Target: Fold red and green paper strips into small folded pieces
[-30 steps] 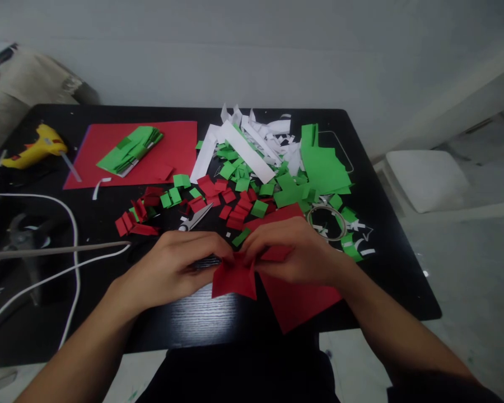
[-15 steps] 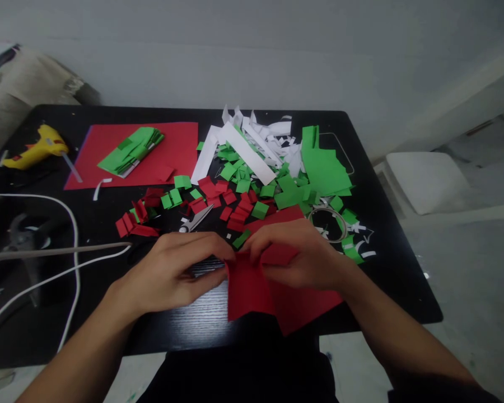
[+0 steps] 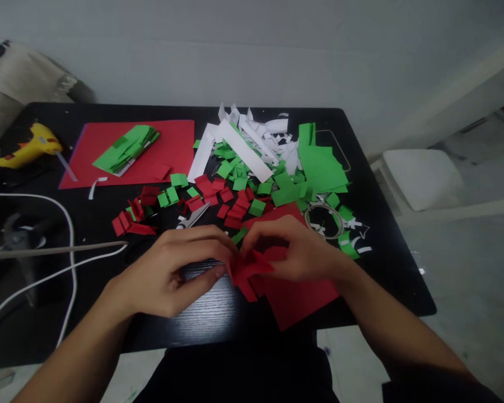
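A small folded piece of red paper (image 3: 248, 278) is between my two hands, over the front of the black table. My left hand (image 3: 185, 267) pinches its left edge with the fingertips. My right hand (image 3: 296, 249) grips the paper's other side, the thumb and fingers bent around it; part of the paper is hidden by the fingers. Under my right hand lies a larger red sheet (image 3: 302, 305) on the table. Scissors (image 3: 195, 216) lie just beyond my left hand, their handles partly covered by it.
Red and green paper pieces (image 3: 235, 210) and white strips (image 3: 247, 151) are heaped mid-table. A tape roll (image 3: 324, 221) lies right of them. On the left are a yellow glue gun (image 3: 33, 146), a red sheet (image 3: 78, 168) bearing folded green paper (image 3: 126, 150), and white cables (image 3: 72, 263).
The small red paper, hanging flat and wider before, is now folded up and creased between my fingers. The hands stay close together in nearly the same place.
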A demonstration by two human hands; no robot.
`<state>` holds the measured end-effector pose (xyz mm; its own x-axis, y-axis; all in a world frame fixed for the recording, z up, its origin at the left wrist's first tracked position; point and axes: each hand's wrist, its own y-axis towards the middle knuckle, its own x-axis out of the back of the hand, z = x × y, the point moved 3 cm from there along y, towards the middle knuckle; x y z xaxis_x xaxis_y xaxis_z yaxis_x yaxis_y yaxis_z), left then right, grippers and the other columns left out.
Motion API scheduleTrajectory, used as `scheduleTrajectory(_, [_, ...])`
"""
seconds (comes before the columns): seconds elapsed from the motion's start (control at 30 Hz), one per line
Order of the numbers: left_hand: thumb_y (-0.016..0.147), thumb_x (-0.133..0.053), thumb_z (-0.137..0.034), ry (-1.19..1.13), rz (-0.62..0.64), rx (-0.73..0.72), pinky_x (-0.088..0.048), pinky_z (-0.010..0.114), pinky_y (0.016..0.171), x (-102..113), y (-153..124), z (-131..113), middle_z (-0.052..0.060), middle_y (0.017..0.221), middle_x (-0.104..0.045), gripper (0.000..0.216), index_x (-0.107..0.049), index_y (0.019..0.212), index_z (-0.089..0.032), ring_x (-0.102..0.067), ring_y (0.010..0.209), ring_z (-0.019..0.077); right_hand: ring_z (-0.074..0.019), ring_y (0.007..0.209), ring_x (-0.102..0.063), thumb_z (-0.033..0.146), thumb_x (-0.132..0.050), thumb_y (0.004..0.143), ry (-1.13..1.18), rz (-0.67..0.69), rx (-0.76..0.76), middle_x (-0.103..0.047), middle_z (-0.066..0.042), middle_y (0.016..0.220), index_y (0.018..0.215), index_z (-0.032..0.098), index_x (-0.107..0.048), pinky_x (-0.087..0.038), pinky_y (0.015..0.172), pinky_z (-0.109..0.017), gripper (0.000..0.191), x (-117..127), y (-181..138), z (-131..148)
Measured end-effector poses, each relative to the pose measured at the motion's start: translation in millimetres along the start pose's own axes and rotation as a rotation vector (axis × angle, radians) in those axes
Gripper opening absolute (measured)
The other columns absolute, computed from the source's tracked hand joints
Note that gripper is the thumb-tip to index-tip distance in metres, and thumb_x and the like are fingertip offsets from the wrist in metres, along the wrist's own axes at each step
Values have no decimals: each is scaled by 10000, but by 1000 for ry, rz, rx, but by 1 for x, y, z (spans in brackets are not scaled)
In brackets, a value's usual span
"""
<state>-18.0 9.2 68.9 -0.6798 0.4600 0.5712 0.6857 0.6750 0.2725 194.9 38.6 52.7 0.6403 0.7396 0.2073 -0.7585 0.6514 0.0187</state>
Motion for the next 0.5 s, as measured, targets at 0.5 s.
scheduleTrajectory(0.5, [966,-666,-197,-374,55,157,-551,317,856,-12,2,11,65,951,-638,81,-693,895,-168,-636,896,188,-125,843,-722,76,-818,801,459,185,-83,-737,18,868,910,166,-737,-597,793,-228,162,-5,7,-11])
